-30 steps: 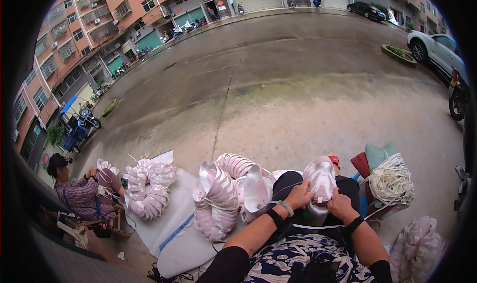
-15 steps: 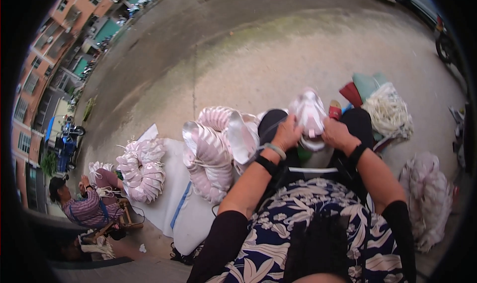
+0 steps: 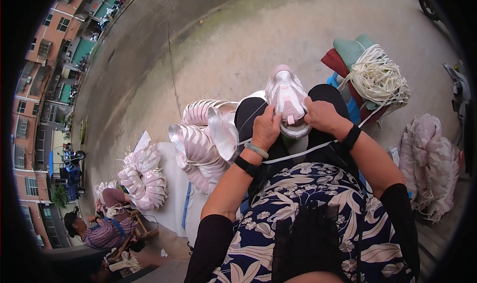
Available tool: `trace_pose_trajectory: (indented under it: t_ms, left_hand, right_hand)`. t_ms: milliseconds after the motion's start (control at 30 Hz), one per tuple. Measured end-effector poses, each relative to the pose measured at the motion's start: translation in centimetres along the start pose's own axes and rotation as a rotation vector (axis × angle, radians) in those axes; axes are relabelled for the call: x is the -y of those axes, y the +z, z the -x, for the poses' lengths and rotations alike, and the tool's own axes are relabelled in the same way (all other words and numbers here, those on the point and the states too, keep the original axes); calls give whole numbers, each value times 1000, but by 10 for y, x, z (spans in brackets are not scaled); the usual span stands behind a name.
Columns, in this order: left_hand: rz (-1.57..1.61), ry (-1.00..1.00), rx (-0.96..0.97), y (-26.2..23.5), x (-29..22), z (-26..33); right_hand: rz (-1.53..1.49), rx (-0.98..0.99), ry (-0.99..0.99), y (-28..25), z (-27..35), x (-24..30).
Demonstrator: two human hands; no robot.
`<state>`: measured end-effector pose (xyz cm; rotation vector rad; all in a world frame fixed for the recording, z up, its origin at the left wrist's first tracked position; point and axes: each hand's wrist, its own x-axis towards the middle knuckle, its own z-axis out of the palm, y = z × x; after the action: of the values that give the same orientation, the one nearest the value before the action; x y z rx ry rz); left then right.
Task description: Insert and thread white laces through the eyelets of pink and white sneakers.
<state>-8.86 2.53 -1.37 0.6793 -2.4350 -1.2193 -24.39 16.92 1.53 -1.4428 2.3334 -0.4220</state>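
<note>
A pale pink and white shoe upper [image 3: 287, 87] stands between my knees, its toe pointing away from me and its padded heel collar nearest. My left hand [image 3: 267, 127] pinches the left edge of its opening. On the opposite edge, my right hand [image 3: 323, 117] has its fingers closed as well. A white lace [image 3: 298, 155] runs across my lap below the shoe upper, from near my left wrist toward the right knee. Beneath the heel shows something pale green, mostly hidden.
Stacked pink shoe uppers [image 3: 198, 146] lie by my left knee, with a ring-shaped bundle [image 3: 144, 178] on a white sheet [image 3: 171, 203] farther left. Another person [image 3: 107, 231] sits there. Right of me are a heap of white laces [image 3: 377, 74] on folded cloth and another bundle of uppers [image 3: 428, 159].
The view has tilted and shifted, so the shoe upper and hands appear farther up and left. Both hands keep to the edges of the opening. The lace across my lap shows more fully.
</note>
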Motion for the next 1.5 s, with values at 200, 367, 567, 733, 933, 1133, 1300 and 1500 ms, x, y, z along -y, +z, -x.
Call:
trace_pose_trajectory:
  t_ms: [200, 367, 567, 733, 933, 1133, 1300, 1500]
  left_hand:
    - [-216, 222, -49, 11, -24, -1]
    - [-280, 302, -12, 13, -25, -4]
    - [-153, 237, 33, 13, -24, -9]
    - [-43, 110, 102, 4, -22, -6]
    - [-190, 247, 124, -11, -43, -2]
    - [-283, 358, 32, -22, -41, 2]
    - [-268, 263, 93, -19, -44, 4]
    - [-323, 288, -7, -27, -55, 12]
  right_hand:
    - [-39, -22, 6, 4, -1, -24]
    - [2, -65, -16, 12, -4, -25]
    - [21, -124, -19, 18, 3, -21]
    - [-338, -156, -45, 5, 17, -41]
    - [-304, -477, 156, 4, 44, -159]
    - [107, -588, 413, -15, 40, -245]
    - [316, -565, 332, -36, 0, -254]
    - [226, -671, 219, -29, -18, -237]
